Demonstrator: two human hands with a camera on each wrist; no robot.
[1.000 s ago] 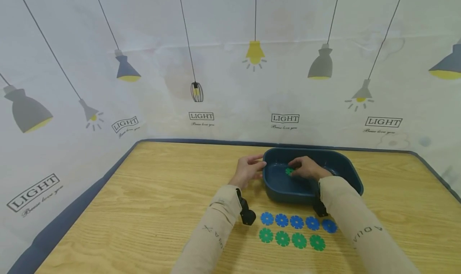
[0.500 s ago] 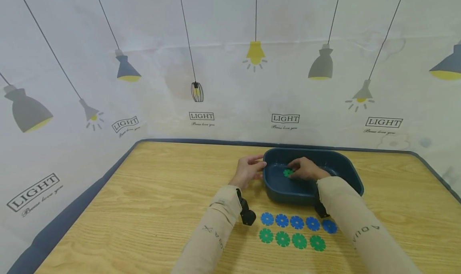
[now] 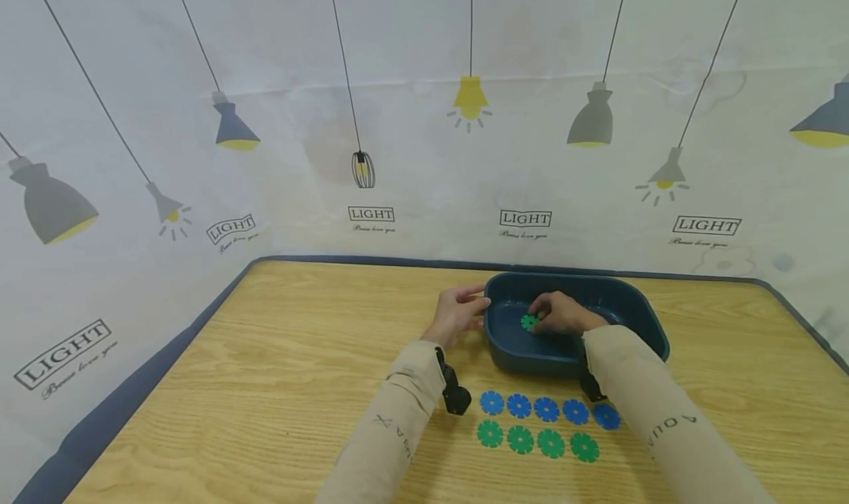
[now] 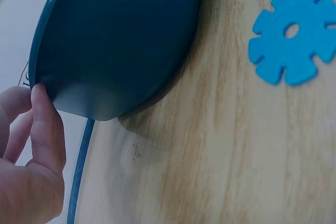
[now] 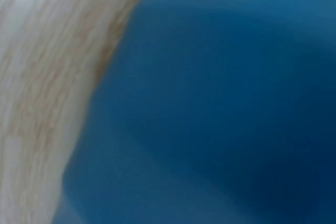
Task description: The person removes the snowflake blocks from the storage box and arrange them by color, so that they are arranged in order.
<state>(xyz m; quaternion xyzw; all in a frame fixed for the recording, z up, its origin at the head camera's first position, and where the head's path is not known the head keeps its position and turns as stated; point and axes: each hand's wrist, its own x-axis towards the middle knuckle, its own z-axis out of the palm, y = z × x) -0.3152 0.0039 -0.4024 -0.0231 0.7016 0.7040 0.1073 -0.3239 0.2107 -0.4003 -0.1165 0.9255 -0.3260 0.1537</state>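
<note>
In the head view my right hand [image 3: 562, 314] is down inside a dark blue plastic basin [image 3: 530, 360], its thumb and fingertips pinching a green notched plastic disc [image 3: 528, 322]. My left hand [image 3: 455, 314] holds the basin's left edge, its fingertips at the rim; the left wrist view shows the fingers [image 4: 44, 135] against the outer wall. In front of the basin lie a row of blue notched discs [image 3: 547, 409] and, nearer, a row of green ones [image 3: 551, 443]. The right wrist view shows only the blurred basin wall [image 5: 184, 103] and some tabletop.
The wood-grain table [image 3: 278, 357] reaches to a pale wall covering [image 3: 424, 158] printed with lamps, bordered by a dark blue edge. The basin stands near the table's back edge. A black wrist camera [image 3: 456, 399] sits beside the left end of the disc rows.
The pinched green disc has shifted slightly left and towards the near side inside the basin, with the right fingers following. The left hand, basin and disc rows stay in place.
</note>
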